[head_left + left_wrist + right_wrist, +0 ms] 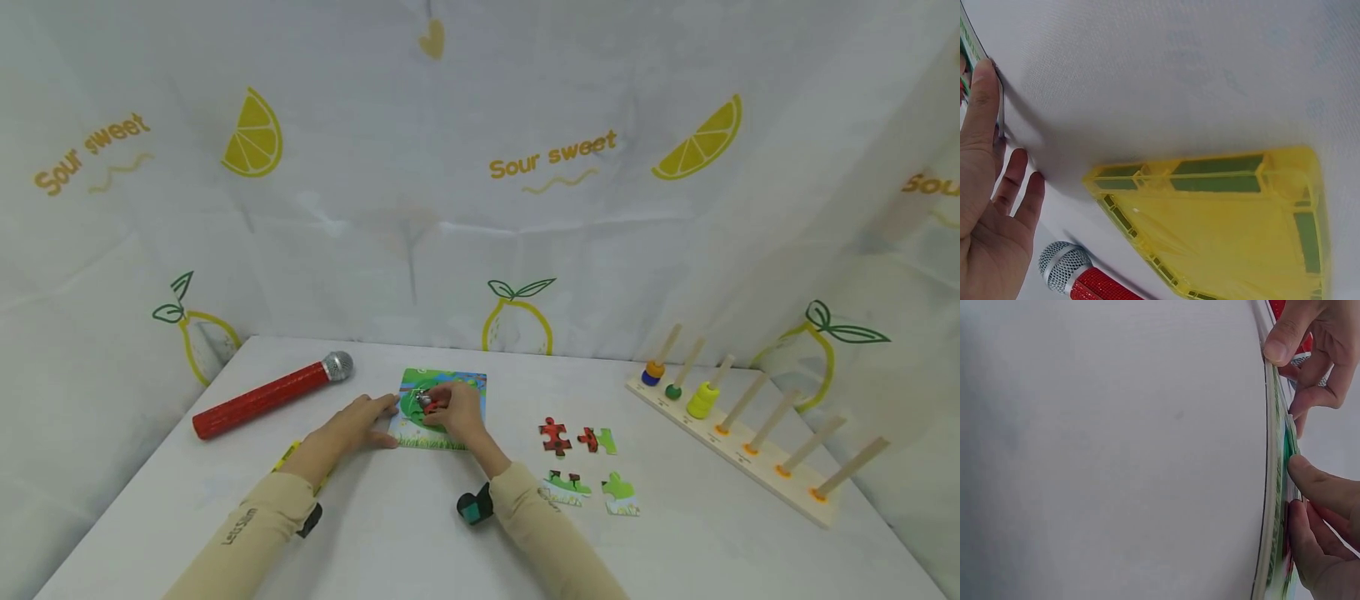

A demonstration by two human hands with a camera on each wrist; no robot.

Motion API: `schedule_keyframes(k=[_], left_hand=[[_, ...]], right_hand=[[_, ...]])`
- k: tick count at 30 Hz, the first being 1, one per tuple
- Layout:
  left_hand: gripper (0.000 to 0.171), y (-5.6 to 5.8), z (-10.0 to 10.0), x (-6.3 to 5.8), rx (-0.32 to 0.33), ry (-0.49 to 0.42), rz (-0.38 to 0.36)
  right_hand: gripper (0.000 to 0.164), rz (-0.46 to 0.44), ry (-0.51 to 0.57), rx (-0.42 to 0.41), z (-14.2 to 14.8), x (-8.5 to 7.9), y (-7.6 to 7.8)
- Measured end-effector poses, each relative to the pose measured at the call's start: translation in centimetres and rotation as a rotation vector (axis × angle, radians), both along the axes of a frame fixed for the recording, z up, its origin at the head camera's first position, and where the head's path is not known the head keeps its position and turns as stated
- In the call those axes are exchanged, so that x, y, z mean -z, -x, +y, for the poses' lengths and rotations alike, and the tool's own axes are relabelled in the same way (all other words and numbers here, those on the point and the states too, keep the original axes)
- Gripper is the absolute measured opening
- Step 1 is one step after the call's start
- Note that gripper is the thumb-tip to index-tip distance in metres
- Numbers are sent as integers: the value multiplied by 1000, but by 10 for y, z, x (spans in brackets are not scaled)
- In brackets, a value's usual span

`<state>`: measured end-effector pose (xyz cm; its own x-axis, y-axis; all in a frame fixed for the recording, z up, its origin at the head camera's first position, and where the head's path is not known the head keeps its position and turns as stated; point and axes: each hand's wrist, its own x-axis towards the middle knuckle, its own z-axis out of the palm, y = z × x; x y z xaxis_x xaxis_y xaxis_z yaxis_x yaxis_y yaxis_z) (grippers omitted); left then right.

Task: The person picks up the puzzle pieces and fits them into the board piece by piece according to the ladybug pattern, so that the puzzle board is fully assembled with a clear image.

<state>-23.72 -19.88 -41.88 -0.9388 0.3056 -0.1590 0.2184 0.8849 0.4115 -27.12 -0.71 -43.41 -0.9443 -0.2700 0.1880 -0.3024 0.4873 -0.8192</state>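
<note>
A jigsaw puzzle board (423,441) with a green, blue and grassy picture lies on the white table. My right hand (458,408) is over it, pinching a small red puzzle piece (431,405) with dark and grey markings; the fingers partly hide it. At the board's left edge, my left hand (358,423) holds the near corner, its thumb (982,94) against the edge. Edge-on in the right wrist view, the piece stands slightly above the board's surface. To the right lie several loose puzzle pieces, among them a red one (554,437) and a green one (618,492).
A red toy microphone (262,404) lies at the left. Beneath my left forearm sits a yellow translucent tray (1222,231). A wooden counting rack (735,450) with pegs and coloured rings stands at the right. White printed cloth hangs behind the table.
</note>
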Motion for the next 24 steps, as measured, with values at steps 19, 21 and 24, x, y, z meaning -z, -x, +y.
schedule_keyframes(k=[19,21,24], left_hand=[[67,-3,0,-2,-5,-5,28],[67,-3,0,-2,-5,-5,28],[67,-3,-1,-2,-9,-10,25]], right_hand=[[37,51,187,4,-8,1,-2],[35,45,225,0,-11,1,-2],[34,45,235,3,-13,1,-2]])
